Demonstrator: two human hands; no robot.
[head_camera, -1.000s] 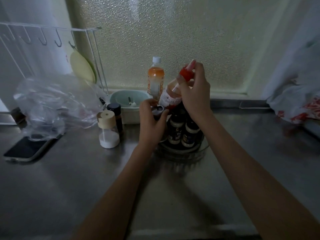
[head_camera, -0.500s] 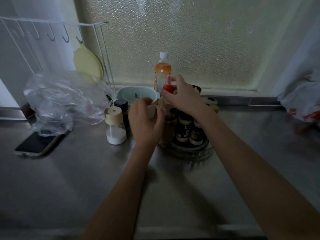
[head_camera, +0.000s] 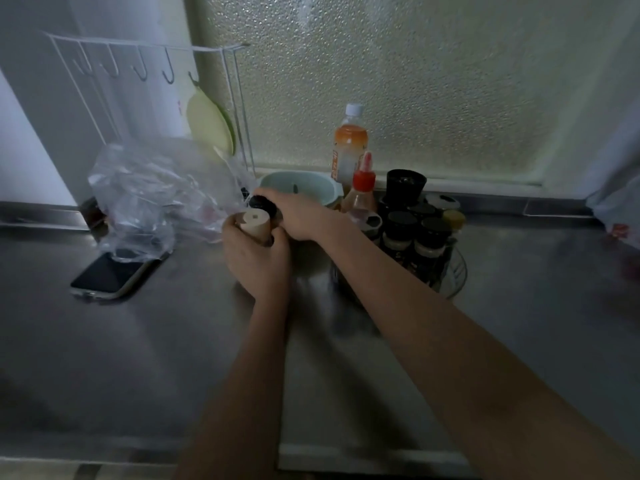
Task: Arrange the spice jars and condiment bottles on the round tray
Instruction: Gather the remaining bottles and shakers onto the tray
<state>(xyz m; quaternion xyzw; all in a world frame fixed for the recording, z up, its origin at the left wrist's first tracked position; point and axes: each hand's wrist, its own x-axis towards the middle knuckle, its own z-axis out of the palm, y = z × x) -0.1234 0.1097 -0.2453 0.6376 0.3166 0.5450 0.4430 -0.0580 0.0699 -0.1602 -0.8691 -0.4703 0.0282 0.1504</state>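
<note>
Steel tabletop (head_camera: 138, 358) under a frosted window carries one round tray (head_camera: 456, 277) packed with dark-capped spice jars (head_camera: 429, 237) and one red-capped sauce bottle (head_camera: 362, 197). Left hand (head_camera: 258, 258) fingers wrap one beige-lidded jar (head_camera: 254, 221); right hand (head_camera: 299, 216) fingers close on one black-capped jar (head_camera: 261, 203) just behind it. One phone (head_camera: 110, 275) lies left.

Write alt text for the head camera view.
Left hand grips a beige-capped jar while the right hand grips a black-capped jar, left of a round tray crowded with dark spice jars.
</note>
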